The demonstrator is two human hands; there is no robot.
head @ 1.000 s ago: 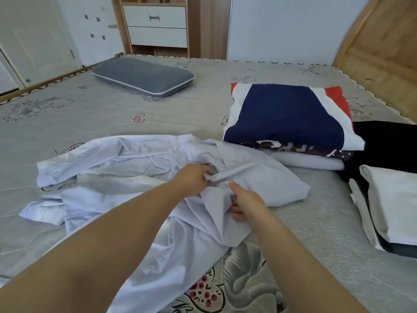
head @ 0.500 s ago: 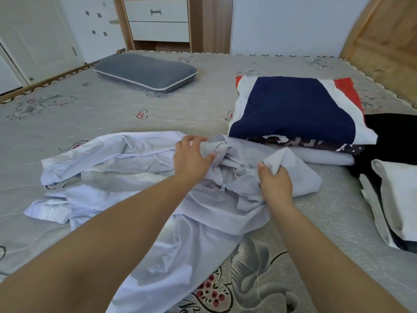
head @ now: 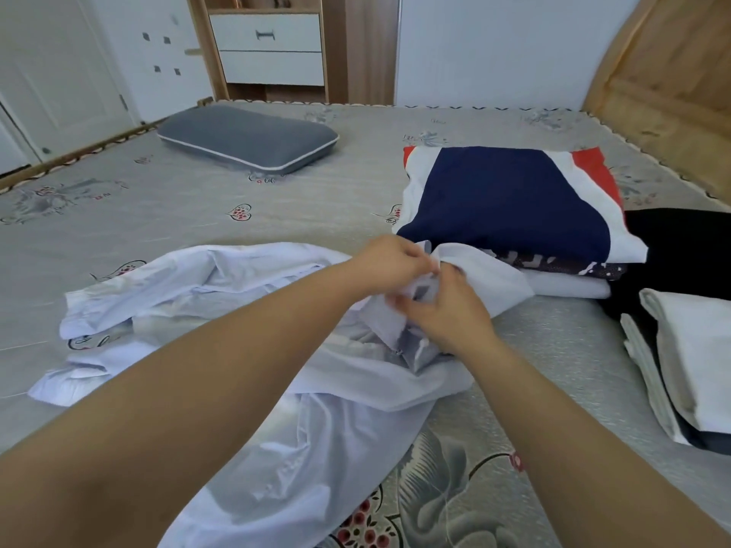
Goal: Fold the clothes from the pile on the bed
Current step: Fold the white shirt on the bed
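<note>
While the grey patterned bed [head: 197, 207] carries everything here, what matters to you is how the crumpled pale lavender-white shirt [head: 245, 294] lies from your two hands. It sprawls across the near middle of the bed with its long axis running from far right, at your hands, down toward the near left under your left forearm, and a second arm of cloth, probably a sleeve, trailing out to the left. So nearly all of the loose fabric lies left of and nearer to you than the grip, and almost none lies beyond it. Just to the right, touching or nearly touching the bunched end, stands the folded stack topped by a navy, white and red garment [head: 510, 199], so I judge there is little room to spread the shirt that way; flattening it will likely mean drawing it leftward and toward you. Your left hand [head: 389, 263] and right hand [head: 447, 310] sit close together at that far right end, each with fingers curled and pinching a small fold of the cloth, perhaps the collar or placket, though I cannot tell which. Neither hand is clearly nearer; the left sits slightly further up the bed.
</note>
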